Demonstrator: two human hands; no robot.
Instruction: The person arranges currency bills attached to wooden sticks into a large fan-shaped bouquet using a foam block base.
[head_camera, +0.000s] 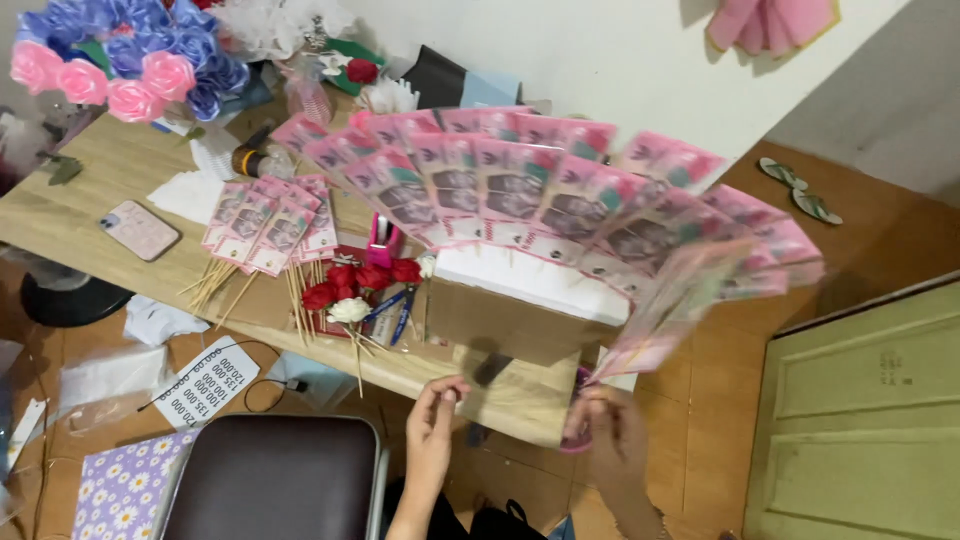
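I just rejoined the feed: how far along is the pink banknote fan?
Done: a wide fan of pink banknotes is spread in overlapping rows. In hand: the left hand pinches the fan's brown paper backing; the right hand holds a blurred stick of notes at its edge. Left: more notes on skewers and small roses lie unused on the table.

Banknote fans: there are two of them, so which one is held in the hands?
The big fan, spread wide above the brown card, with both hands at its base. The small fan lies on the table, its sticks pointing down.
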